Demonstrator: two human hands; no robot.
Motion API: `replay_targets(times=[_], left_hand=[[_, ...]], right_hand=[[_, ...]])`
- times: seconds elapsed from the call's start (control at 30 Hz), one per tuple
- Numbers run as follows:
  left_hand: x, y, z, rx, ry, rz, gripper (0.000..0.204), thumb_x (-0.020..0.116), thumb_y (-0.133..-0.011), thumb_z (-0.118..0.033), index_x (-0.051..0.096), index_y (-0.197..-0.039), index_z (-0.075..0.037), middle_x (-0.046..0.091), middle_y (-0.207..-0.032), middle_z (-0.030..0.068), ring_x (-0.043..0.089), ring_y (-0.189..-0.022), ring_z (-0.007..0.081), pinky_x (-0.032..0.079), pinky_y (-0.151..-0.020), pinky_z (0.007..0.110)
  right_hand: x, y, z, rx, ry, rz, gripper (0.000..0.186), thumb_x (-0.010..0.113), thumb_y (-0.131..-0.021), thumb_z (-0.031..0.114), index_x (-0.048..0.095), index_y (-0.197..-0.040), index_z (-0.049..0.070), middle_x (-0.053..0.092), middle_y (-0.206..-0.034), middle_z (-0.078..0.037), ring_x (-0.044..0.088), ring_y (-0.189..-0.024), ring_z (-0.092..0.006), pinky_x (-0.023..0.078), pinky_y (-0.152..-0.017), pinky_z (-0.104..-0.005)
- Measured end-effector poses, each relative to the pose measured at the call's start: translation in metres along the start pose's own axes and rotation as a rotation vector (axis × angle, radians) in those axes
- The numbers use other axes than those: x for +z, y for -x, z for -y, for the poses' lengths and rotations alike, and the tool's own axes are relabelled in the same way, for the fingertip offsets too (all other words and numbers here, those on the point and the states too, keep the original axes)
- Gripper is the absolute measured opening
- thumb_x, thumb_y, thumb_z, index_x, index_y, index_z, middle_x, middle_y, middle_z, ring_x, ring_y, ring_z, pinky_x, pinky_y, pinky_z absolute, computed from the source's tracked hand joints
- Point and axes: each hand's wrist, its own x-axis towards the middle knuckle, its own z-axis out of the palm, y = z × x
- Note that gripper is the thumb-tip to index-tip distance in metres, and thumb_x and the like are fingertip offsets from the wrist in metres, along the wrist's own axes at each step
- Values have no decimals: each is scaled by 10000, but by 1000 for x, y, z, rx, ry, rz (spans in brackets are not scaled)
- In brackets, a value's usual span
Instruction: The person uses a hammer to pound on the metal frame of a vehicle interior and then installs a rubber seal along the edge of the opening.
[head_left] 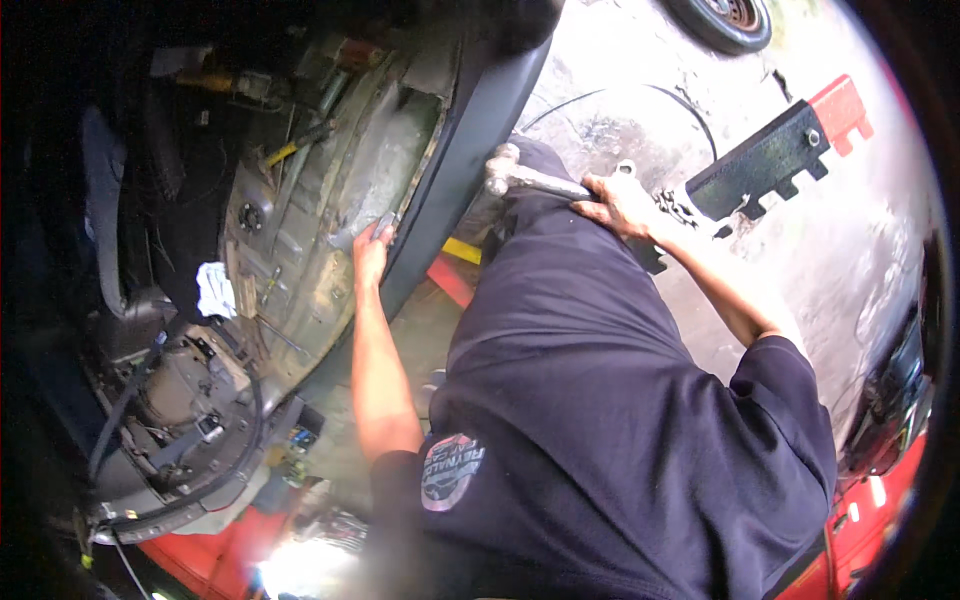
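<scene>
My right hand [622,205] is wrapped round the handle of a ball-peen hammer [535,179], its worn metal head pointing left above my dark trouser leg. My left hand [370,255] reaches into the opened car body and pinches a small grey metal piece [384,224]. That piece sits against the bare, scraped floor panel [385,165] just inside the dark sill [455,160]. The exact kind of the grey piece cannot be made out.
A white rag [215,290], yellow-handled tools [282,154] and loose cables lie inside the car body. On the concrete to the right are a chain [672,207], a notched black metal beam [755,160] with a red end, and a wheel [728,18] farther off.
</scene>
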Motion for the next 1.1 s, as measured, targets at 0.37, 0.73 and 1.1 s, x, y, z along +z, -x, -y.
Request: replay_targets(times=[0.37, 0.73, 1.1], left_hand=[[-1, 25, -20, -12, 168, -101, 374, 720, -869, -103, 679, -1221, 16, 737, -1086, 113, 677, -961, 181, 507, -882, 317], [-9, 41, -35, 7, 829, -623, 348, 705, -855, -63, 671, -1198, -15, 719, -1093, 99, 656, -1010, 198, 506, -916, 343], [-78, -6, -24, -263, 222, -950, 391, 727, -783, -162, 667, -1160, -77, 579, -1174, 186, 529, -1171, 376, 462, -961, 480]], right_hand=[[-31, 6, 23, 127, -52, 84, 385, 608, -909, 334, 638, -995, -40, 652, -829, -278, 661, -803, -426, 495, -764, -484], [-15, -142, 190, -173, 88, 247, 412, 659, -868, 234, 638, -1148, -68, 683, -922, -284, 684, -865, -366, 520, -801, -437], [72, -341, 315, -813, 398, 163, 388, 685, -800, 110, 648, -1140, -72, 682, -926, -303, 693, -874, -433, 540, -743, -424]])
